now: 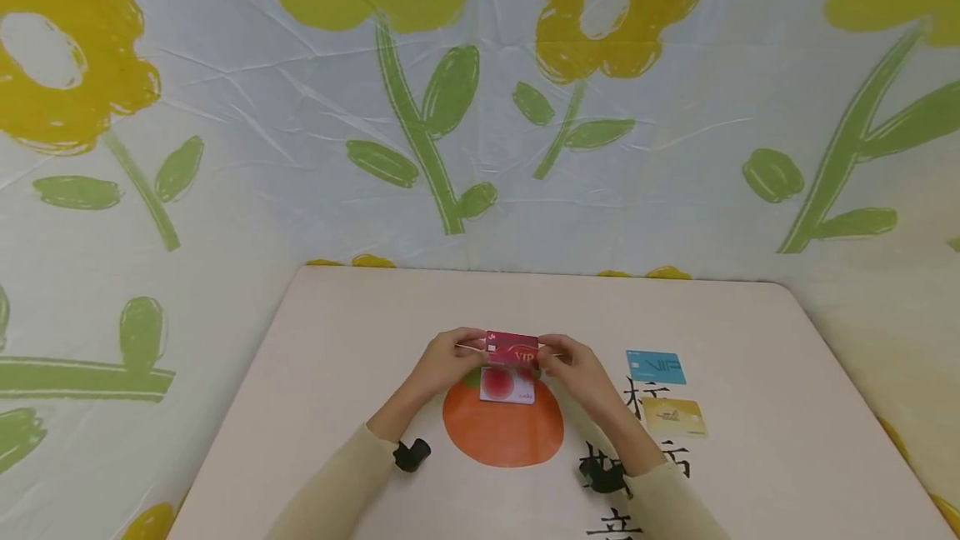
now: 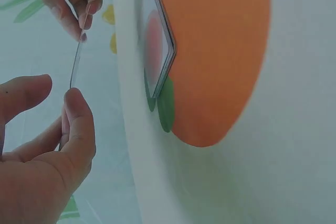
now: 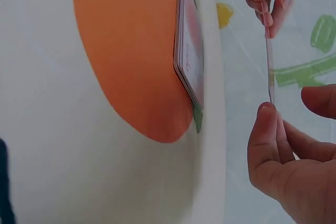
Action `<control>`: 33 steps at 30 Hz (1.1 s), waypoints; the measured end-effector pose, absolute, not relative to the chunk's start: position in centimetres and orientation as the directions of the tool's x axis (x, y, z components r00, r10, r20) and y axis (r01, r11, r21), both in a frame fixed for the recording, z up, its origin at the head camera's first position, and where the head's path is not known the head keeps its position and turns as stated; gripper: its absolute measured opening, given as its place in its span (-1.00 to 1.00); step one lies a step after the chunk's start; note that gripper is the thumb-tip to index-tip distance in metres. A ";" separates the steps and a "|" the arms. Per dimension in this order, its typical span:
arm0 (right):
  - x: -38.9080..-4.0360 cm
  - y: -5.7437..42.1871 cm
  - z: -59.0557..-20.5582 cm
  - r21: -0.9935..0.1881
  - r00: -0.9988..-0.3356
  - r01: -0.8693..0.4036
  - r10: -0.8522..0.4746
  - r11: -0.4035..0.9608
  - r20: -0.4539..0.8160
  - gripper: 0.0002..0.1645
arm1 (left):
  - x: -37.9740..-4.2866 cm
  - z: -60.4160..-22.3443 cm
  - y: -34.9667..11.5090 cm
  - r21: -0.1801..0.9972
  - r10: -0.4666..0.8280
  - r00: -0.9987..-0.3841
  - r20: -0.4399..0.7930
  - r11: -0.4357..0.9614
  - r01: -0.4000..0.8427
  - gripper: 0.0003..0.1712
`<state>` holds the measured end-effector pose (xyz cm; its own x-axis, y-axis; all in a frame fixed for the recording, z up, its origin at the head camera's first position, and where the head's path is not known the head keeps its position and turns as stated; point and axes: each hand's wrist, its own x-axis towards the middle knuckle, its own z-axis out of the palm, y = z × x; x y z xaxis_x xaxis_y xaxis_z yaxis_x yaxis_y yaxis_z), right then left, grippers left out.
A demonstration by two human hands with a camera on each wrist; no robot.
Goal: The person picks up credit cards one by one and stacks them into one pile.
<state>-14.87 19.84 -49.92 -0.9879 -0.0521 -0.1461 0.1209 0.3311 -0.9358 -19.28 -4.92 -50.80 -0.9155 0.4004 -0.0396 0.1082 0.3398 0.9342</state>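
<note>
A red card with VIP lettering (image 1: 512,347) is held up between both hands, tilted toward the head camera. My left hand (image 1: 447,365) grips its left edge and my right hand (image 1: 576,367) its right edge. Seen from the left wrist, the card is a thin line edge-on, with the left hand (image 2: 58,145) at its near end. Just below it, a stack of cards (image 3: 190,51) lies on the table, its top card (image 1: 504,386) white with a red round print.
To the right lie a blue VIP card (image 1: 654,366) and a gold card (image 1: 675,417), apart from each other. The pale table (image 1: 337,315) carries an orange fruit print (image 1: 502,436) and black characters. A flower-patterned cloth (image 1: 300,107) hangs behind and at the sides.
</note>
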 end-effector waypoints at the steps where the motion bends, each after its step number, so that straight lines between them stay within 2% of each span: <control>1: -14.7 19.7 -49.9 -0.933 -0.988 0.121 -0.053 0.339 -0.147 -0.48 | -19.1 -50.9 -5.1 0.931 0.402 -0.915 -0.038 0.346 0.113 -0.52; 17: -13.2 19.3 -51.1 -0.925 -0.982 0.138 -0.075 0.354 -0.176 -0.58 | -17.5 -52.7 -5.7 0.905 0.407 -0.910 -0.081 0.412 0.103 -0.51; 33: -12.9 19.3 -52.0 -0.920 -0.972 0.157 -0.106 0.360 -0.207 -0.57 | -17.1 -53.6 -5.1 0.892 0.413 -0.905 -0.104 0.442 0.099 -0.58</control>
<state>-12.93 19.34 -51.96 -0.9725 -0.1061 -0.2074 0.1569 0.3601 -0.9196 -17.14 -5.10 -53.64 -0.9050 0.4126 -0.1036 0.0993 0.4417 0.8917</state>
